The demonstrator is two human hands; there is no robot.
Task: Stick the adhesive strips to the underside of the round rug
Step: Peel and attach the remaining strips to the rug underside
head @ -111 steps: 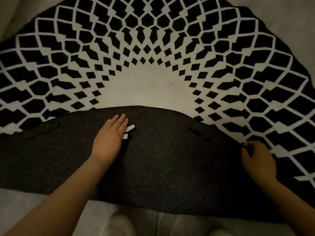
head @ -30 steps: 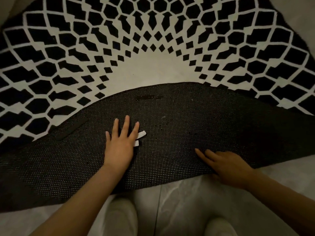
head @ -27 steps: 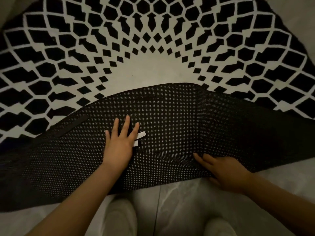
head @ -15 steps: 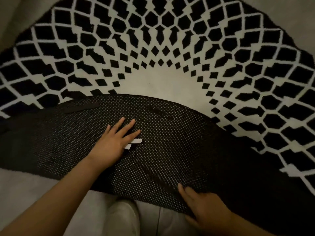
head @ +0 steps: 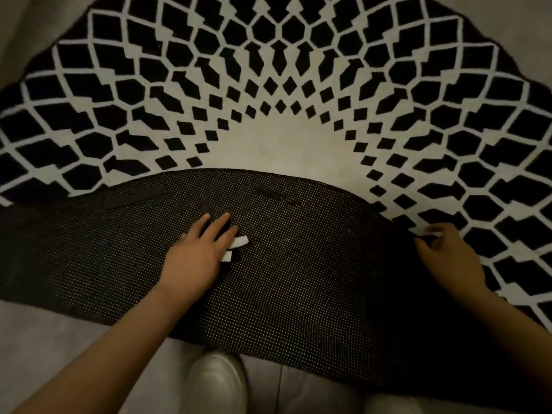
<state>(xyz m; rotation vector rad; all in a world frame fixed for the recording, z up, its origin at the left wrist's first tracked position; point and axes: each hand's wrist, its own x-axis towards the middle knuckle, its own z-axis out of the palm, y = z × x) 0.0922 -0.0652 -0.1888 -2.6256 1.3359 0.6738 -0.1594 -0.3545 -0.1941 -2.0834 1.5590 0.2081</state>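
Note:
The round black-and-white rug [head: 286, 85] lies on the floor with its near part folded over, so the dotted dark underside [head: 298, 294] faces up. Two dark adhesive strips are stuck near the fold's far edge, one at the left [head: 137, 197] and one in the middle [head: 277, 195]. My left hand [head: 197, 255] lies flat on the underside with straight fingers, pressing on two white strips [head: 236, 248] that poke out from under it. My right hand [head: 448, 255] is at the flap's right edge, fingers curled and pinching the rug's edge there.
Grey floor tiles [head: 59, 339] show in front of the rug and at the far corners. A white shoe [head: 216, 380] stands just below the flap's near edge, and a second shoe [head: 388, 406] shows at the bottom right.
My right hand left the flap's near edge and moved up and right, where it now pinches the flap's right edge. My left hand stayed flat on the white strips.

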